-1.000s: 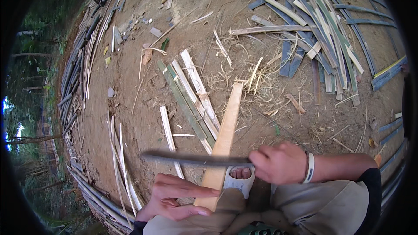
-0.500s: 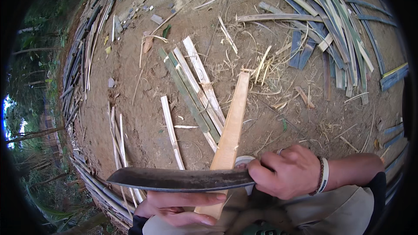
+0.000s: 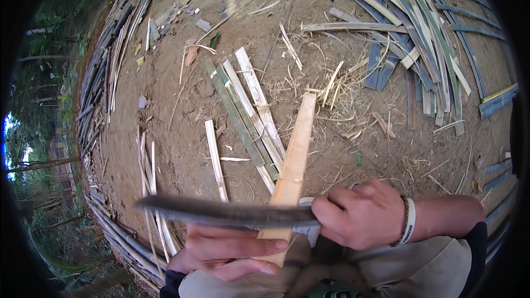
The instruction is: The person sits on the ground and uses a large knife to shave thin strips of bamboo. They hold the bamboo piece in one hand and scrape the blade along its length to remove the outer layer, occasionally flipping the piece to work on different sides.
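My right hand (image 3: 361, 215) is closed round the handle of a machete (image 3: 221, 211), whose dark, motion-blurred blade points left across my lap. Under the blade runs a pale split-bamboo slat (image 3: 293, 163), its far end resting on the ground among shavings. My left hand (image 3: 229, 249) grips the slat's near end between thumb and fingers, just on my side of the blade. The blade crosses over the slat; whether its edge touches the wood I cannot tell. A small white object behind my right fist is mostly hidden.
Several split strips (image 3: 243, 118) lie on the dirt just left of the slat. Curly shavings (image 3: 331, 91) surround its far end. A larger heap of strips (image 3: 425, 38) spreads at far right. Bamboo poles (image 3: 102, 66) line the left edge, with vegetation beyond.
The machete blade has shifted a little away from me along the slat and is blurred now. My left hand has risen slightly at the near end, still holding the slat.
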Demonstrator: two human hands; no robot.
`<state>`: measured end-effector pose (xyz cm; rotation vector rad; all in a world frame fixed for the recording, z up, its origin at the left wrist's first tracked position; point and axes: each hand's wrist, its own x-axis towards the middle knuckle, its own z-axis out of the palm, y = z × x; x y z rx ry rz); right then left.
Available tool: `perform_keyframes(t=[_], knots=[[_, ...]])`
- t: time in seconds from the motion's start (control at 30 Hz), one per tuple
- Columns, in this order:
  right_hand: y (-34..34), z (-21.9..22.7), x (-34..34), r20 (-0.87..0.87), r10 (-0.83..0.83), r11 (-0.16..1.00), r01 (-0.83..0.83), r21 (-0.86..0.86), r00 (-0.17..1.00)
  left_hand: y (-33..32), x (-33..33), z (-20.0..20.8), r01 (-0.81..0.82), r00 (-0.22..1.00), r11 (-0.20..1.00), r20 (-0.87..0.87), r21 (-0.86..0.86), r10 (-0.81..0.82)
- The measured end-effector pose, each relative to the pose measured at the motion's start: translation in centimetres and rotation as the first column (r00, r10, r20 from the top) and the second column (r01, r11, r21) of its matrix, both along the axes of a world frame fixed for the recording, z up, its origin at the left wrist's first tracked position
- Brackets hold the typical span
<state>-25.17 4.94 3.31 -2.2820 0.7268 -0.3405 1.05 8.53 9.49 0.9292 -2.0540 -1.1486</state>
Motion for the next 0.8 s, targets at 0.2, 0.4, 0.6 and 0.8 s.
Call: perform_keyframes(t=[0.2, 0.4, 0.6, 0.8], knots=[[0.2, 0.2, -0.3, -0.036, -0.008, 0.999, 0.009, 0.045, 0.999, -0.3, -0.5, 1.3, 0.01, 0.999, 0.985, 0.033, 0.17, -0.016], [-0.9, -3.7, -0.7, -0.004, -0.127, 0.989, 0.126, -0.083, 0.992, -0.1, -0.5, 0.1, -0.054, 0.998, 0.985, -0.028, 0.163, 0.059], [-2.0, -5.3, -0.4, -0.163, -0.192, 0.981, 0.189, -0.032, 0.968, 0.4, 0.5, 0.1, -0.078, 0.997, 0.971, -0.004, 0.227, 0.081], [-0.9, -2.2, -0.6, -0.133, -0.039, 0.998, 0.045, 0.045, 0.99, 0.4, 1.6, -0.4, -0.094, 0.995, 0.978, -0.017, 0.187, 0.099]])
